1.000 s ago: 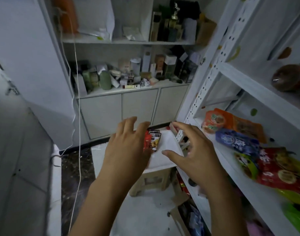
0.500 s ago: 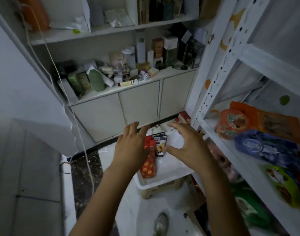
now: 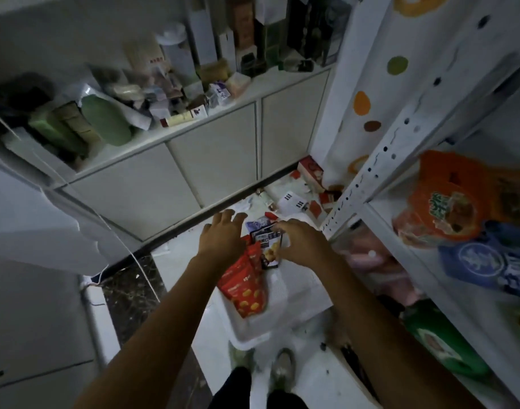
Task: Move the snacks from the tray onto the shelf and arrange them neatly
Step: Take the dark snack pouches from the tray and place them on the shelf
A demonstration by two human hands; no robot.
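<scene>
Fingers: left hand (image 3: 223, 239) spread wide; right hand (image 3: 301, 245) now curled round dark packet (image 3: 267, 244) in tray (image 3: 248, 338)

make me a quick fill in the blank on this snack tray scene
1. The packet lying in the white tray, nearest the person, is ____ in colour.
2. The hand at the dark packet is the person's ____ hand.
3. The orange packet and the blue packet already lie on the ____.

Missing words: red; right; shelf.
</scene>
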